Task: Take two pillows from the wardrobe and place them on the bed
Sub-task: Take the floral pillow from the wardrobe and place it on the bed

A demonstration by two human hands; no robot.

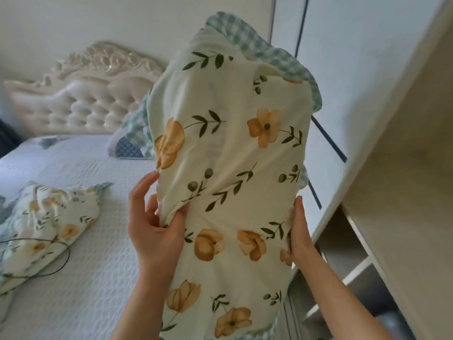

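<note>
Left hand (157, 231) and right hand (300, 234) both grip a floral pillow (228, 168) upright beside the bed (98, 241); a second pillow (46, 224) lies on the bed.

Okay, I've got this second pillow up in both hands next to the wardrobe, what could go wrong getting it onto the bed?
The floral pillow is held only at its lower part by the left hand and right hand, so its tall top could flop over. It also blocks much of the view ahead. A thin dark cord lies looped over the other pillow on the bed; dropping this one there might snag or bury it.
</note>
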